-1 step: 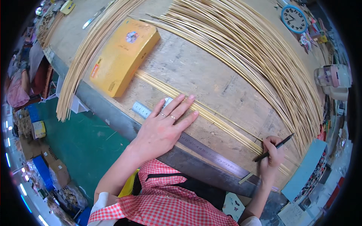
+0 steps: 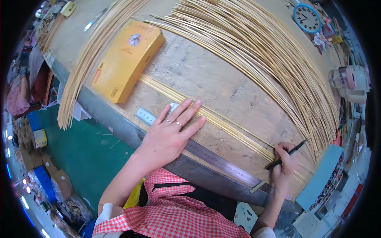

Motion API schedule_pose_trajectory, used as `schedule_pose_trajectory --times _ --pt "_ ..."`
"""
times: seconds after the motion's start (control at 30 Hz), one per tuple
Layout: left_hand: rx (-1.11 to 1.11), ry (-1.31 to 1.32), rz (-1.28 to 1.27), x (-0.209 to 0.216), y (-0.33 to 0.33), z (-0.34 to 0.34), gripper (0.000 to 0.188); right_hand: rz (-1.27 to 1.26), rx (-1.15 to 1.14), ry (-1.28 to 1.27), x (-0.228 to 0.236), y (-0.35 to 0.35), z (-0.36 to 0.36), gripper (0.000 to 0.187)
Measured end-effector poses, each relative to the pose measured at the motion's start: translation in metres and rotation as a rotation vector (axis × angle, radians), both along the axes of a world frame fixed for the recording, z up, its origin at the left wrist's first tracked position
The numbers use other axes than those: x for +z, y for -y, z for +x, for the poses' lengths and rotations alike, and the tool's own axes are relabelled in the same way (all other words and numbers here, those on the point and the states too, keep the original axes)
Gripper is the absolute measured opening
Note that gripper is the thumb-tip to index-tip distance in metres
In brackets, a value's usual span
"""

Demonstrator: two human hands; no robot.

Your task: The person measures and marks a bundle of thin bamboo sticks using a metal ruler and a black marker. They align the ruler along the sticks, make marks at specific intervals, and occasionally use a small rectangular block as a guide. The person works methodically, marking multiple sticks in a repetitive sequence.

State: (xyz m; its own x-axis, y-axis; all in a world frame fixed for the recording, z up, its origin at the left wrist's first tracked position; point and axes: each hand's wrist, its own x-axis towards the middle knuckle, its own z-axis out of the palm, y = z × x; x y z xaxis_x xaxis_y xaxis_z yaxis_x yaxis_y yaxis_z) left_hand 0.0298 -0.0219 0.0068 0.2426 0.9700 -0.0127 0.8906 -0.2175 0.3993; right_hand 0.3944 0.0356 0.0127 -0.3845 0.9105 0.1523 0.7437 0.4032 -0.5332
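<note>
My left hand (image 2: 168, 137) lies flat with fingers apart, its fingertips pressing on a small row of thin bamboo-like sticks (image 2: 232, 131). Under its palm passes a steel ruler (image 2: 216, 162), which runs along the table's near edge. A dark pen (image 2: 294, 149) is gripped in my right hand (image 2: 285, 164), its lower end close to the sticks. One stick lies a little apart from the row and reaches to my right fingertips. At its far left end, the row meets a yellow box (image 2: 123, 59).
A big spread of long sticks (image 2: 258, 59) covers the table's far right; another bundle (image 2: 93, 55) overhangs its left edge. A blue-rimmed clock (image 2: 307, 18), a lidded jar (image 2: 342, 78) and a light-blue box flap (image 2: 320, 176) are on the right. Cartons (image 2: 61, 183) stand on the green floor.
The view has shifted very slightly, with the table things a little further left. Both hands keep the same pose.
</note>
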Motion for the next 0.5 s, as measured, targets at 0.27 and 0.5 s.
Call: schedule_pose_trajectory --times 0.27,0.5 --pt "0.031 0.021 0.008 0.0 0.0 0.004 0.047 0.17 -0.025 -0.007 0.004 -0.062 -0.034 0.022" --pt "0.023 0.037 0.018 0.0 0.0 0.002 0.048 0.228 -0.025 0.166 0.0 -0.096 -0.056 0.015"
